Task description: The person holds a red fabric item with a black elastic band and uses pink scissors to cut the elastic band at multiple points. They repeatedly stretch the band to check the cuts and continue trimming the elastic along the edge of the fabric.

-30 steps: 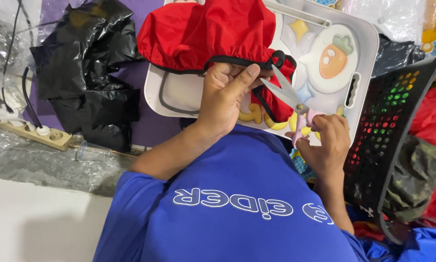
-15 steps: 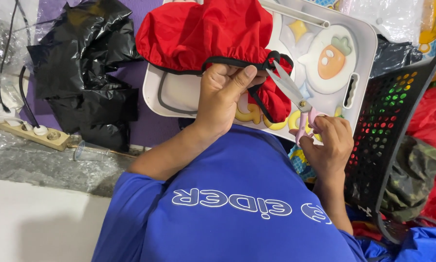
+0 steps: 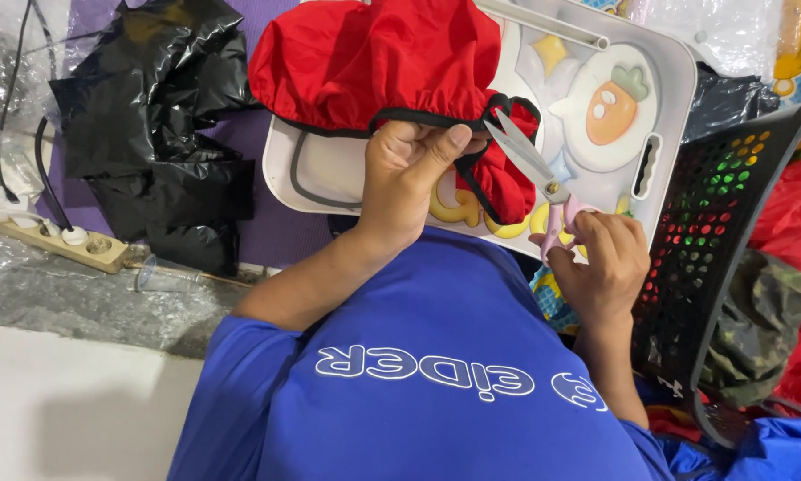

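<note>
Head view, looking down over a person in a blue shirt seated at a small white tray table (image 3: 676, 80) printed with a carrot and star design. The left hand (image 3: 409, 174) is closed on the black elastic hem of a red fabric garment (image 3: 374, 62), thumb on top and fingers beneath, apparently to draw the hem taut and lift it off the table so that the blades can reach it. The garment lies bunched over the table's far left part, with one fold hanging toward the near edge. The right hand (image 3: 601, 267) is closed around the pink handles of a pair of scissors (image 3: 529, 160); the grey blades stand slightly apart, tips at the black hem just beside the left thumb. A black perforated basket (image 3: 712, 232) stands against the table's right edge. Crumpled black plastic sheeting (image 3: 151, 125) lies well to the left on a purple mat, near a power strip (image 3: 57, 242).
</note>
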